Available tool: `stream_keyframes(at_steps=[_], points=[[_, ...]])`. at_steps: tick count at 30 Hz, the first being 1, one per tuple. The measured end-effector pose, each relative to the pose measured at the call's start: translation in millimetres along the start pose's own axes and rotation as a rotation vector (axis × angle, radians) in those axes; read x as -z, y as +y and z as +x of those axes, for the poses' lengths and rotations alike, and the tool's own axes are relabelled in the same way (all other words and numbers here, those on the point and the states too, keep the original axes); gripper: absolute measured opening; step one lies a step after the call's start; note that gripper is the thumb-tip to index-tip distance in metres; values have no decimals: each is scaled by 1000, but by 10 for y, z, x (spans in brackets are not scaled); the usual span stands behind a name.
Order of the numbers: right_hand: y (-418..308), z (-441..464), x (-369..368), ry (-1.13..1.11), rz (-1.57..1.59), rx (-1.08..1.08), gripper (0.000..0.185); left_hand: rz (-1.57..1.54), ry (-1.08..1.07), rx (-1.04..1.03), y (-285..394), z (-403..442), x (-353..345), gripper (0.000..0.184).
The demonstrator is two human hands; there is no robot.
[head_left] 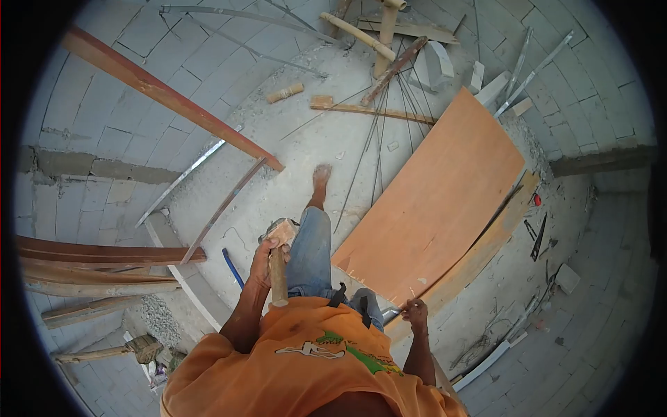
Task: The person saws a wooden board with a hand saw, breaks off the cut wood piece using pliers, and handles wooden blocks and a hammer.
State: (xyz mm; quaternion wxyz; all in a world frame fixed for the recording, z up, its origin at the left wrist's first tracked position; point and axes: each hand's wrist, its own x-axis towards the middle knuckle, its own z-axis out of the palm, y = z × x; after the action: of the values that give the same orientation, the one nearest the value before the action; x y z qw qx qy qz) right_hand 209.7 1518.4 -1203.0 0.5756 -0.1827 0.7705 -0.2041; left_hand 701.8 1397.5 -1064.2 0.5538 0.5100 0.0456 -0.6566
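Observation:
My left hand (262, 263) is closed around a wooden-handled tool (279, 278), held in front of my left thigh. Its upper end is a blocky, pale wooden piece with a dark grey edge; its exact kind is unclear. My right hand (415, 313) is closed with fingers pinched, over the near end of a plywood sheet (445, 201). A thin pale bit shows by its fingertips, too small to name. Close by that hand, a short shiny metal piece (392, 314) lies by my hip; I cannot tell whether they touch.
Reddish beams (174, 101) and a blue rod (233, 267) are on the left. Thin rods (379, 153), a wooden batten (375, 111) and pale blocks (434, 62) lie ahead. Right of the plywood are a long plank (479, 260) and dark pliers-like tools (538, 236). Block walls surround the floor.

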Motion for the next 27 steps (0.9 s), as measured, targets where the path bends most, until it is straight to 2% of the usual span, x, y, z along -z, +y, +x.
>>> stream_keyframes(at_steps=[1, 3, 6, 8, 12, 14, 16, 20, 24, 26, 27], points=[[-296, 141, -223, 2, 7, 52, 29, 33, -34, 56, 230, 420, -92, 38], [-946, 458, -806, 17, 19, 25, 31, 68, -23, 118, 763, 1218, -402, 38], [-1819, 860, -1497, -35, -5, -89, 40, 105, 38, 204, 1396, 1977, -788, 37], [-2498, 1249, -1993, -46, -76, -30, 46, 131, 73, 245, 1697, 2380, -938, 36], [-3694, 2232, -2718, -40, -263, 206, 55, 198, 108, 262, 1898, 2977, -1089, 31], [-3910, 2902, -2941, -35, -305, 349, 58, 265, 110, 277, 1853, 3244, -1185, 28], [-4485, 3272, -3135, -36, -446, 447, 58, 292, 203, 294, 1763, 3377, -1230, 24], [-4727, 4465, -3380, -33, -590, 457, 59, 332, 235, 309, 1462, 3619, -1060, 22], [-5059, 5568, -3789, 87, -790, 673, 58, 354, 307, 249, 1240, 3850, -1092, 24], [-5062, 6367, -4057, 34, -685, 588, 56, 426, 367, 217, 1066, 3861, -1052, 27], [-4749, 7014, -4148, 132, -797, 796, 56, 433, 406, 239, 1014, 3844, -1053, 27]])
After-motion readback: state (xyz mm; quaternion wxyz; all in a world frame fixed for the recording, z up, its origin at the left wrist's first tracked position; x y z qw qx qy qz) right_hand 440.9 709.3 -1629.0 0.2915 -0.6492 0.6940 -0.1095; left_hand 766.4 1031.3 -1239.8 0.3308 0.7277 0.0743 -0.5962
